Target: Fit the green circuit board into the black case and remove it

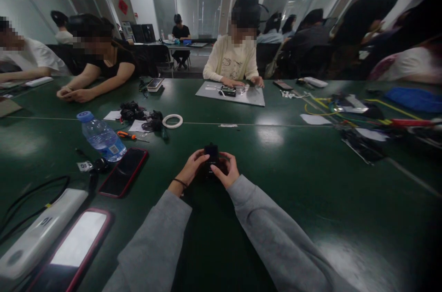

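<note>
A small black device [211, 151] with a dark square screen at its top is held just above the green table, in the middle of the head view. My left hand [192, 166] closes round its left side, the thumb lying beside the screen. On the other side my right hand [228, 170] grips it too, with the thumb pressed on its front below the screen. Fingers hide the device's sides and back, and its exact kind does not show. Grey sleeves cover both forearms, and a dark band circles the left wrist.
To the left are a water bottle [103, 137], a dark red-edged phone [124, 172], a second phone [74, 253], a white elongated device [41, 234] and an orange screwdriver [127, 135]. Black cable bundles [152, 121] lie beyond. Across the table a person works at a grey board [253, 96].
</note>
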The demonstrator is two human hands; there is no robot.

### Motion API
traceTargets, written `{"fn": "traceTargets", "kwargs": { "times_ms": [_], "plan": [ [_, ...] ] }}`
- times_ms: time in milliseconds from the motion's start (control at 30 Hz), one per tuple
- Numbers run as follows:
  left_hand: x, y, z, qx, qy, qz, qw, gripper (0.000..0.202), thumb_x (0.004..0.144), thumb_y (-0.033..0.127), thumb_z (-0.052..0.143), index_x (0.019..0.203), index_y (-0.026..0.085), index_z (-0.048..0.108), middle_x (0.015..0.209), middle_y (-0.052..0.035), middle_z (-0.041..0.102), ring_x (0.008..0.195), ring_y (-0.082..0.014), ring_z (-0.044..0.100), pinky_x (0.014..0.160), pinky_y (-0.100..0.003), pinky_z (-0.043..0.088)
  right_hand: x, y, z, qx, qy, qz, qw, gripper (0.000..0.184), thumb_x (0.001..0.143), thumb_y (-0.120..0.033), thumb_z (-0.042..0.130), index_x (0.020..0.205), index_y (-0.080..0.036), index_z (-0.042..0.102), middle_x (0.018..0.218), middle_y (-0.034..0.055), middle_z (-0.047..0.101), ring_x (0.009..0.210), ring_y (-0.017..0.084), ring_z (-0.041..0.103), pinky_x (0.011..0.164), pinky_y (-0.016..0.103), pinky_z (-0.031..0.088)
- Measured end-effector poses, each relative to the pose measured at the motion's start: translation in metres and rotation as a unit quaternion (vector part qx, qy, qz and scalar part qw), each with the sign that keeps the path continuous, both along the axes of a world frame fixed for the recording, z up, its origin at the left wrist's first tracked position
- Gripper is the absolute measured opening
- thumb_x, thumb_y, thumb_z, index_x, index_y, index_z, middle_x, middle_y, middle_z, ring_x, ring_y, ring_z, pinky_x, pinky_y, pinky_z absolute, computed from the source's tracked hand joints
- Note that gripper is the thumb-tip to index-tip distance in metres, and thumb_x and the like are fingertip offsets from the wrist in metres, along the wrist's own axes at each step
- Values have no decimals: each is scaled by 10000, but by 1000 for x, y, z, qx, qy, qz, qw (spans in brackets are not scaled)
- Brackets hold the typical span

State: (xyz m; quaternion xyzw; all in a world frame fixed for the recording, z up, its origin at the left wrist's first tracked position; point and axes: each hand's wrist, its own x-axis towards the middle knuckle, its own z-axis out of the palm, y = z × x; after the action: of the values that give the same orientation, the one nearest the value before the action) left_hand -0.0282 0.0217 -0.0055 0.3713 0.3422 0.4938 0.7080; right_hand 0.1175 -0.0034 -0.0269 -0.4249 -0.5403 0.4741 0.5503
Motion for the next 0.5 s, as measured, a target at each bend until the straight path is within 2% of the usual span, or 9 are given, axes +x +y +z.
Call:
{"fn": "traceTargets", "kwargs": {
  "times_ms": [233,400,500],
  "plan": [
    [0,-1,1,4,8,7,1000,382,691,307,664,1040,188,567,999,-51,599,861,-156,576,823,-310,412,1,-2,0,64,-98,-11,993,634,716,-344,655,1207,-200,283,999,95,544,907,222,574,802,414,493],
    [0,0,-1,13,-6,-1,1000,358,706,294,641,1035,178,562,963,-46,606,834,-150,572,799,-294,414,0,-5,4,117,-170,-40,978,642,712,-312,639,1225,-180,277,1011,107,546,892,220,576,779,401,504],
    [1,1,-1,5,-18,0,1000,361,710,289,634,1040,161,561,952,-58,618,833,-154,574,791,-288,412,-1,-6,3,146,-204,-56,966,657,709,-322,640,1238,-166,283,1076,135,523,948,239,560,822,424,487]
  ]
}}
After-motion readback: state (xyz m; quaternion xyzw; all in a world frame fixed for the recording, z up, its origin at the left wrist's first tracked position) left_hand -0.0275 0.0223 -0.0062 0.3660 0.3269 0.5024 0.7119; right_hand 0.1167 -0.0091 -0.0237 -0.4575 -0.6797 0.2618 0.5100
